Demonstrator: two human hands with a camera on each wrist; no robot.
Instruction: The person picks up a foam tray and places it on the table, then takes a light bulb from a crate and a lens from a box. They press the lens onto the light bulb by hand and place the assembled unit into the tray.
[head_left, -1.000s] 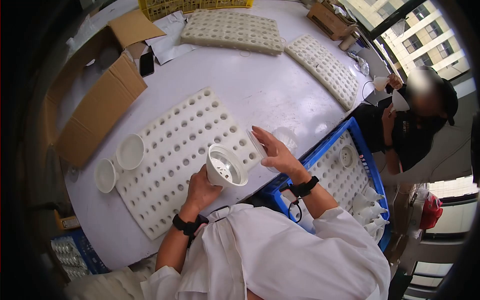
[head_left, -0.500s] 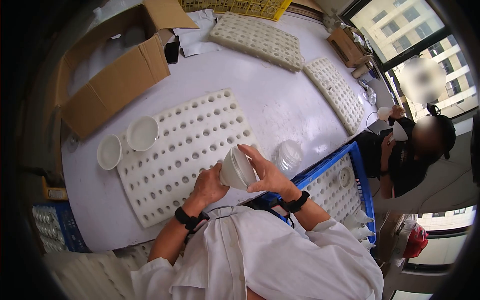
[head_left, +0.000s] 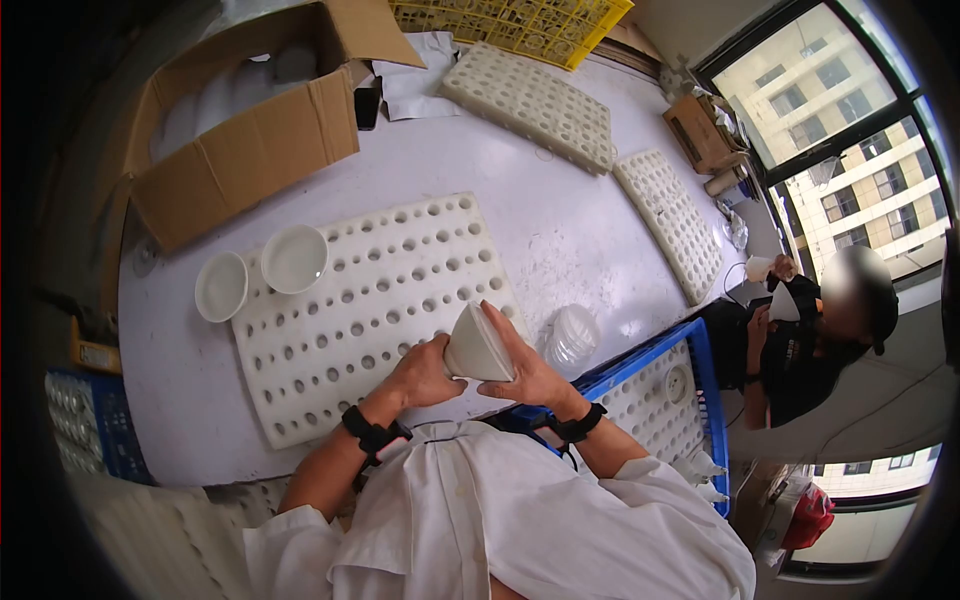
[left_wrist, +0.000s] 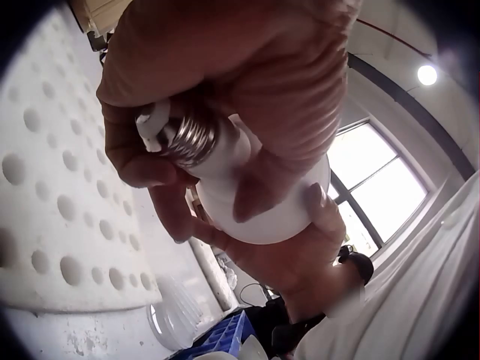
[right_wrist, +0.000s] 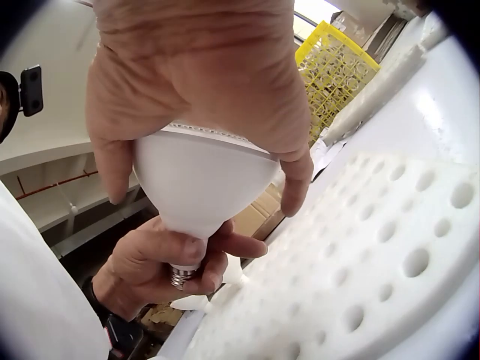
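Observation:
A white cone-shaped light bulb (head_left: pixel 474 345) is held between both hands over the near edge of a white foam board (head_left: pixel 372 300). My left hand (head_left: pixel 422 373) grips its narrow neck, with thumb and fingers around it just above the metal screw base (left_wrist: pixel 192 142). Across the wide end, my right hand (head_left: pixel 536 375) holds the rim, its thumb and fingers on opposite sides. In the right wrist view the bulb (right_wrist: pixel 204 180) points base down, and a beaded edge shows at the rim under the palm. The palm hides the bulb's front face.
Two white cups (head_left: pixel 295 259) stand at the board's left end. Clear stacked plastic covers (head_left: pixel 573 337) lie right of the hands, beside a blue crate (head_left: pixel 712 400). An open carton (head_left: pixel 250 155) and more foam boards (head_left: pixel 530 100) stand farther back. Another person (head_left: pixel 815 340) works at right.
My right hand has brought a clear disc onto the bulb's open end and now grasps the rim. The bulb's open end has turned to the right, towards that palm. The head view has shifted.

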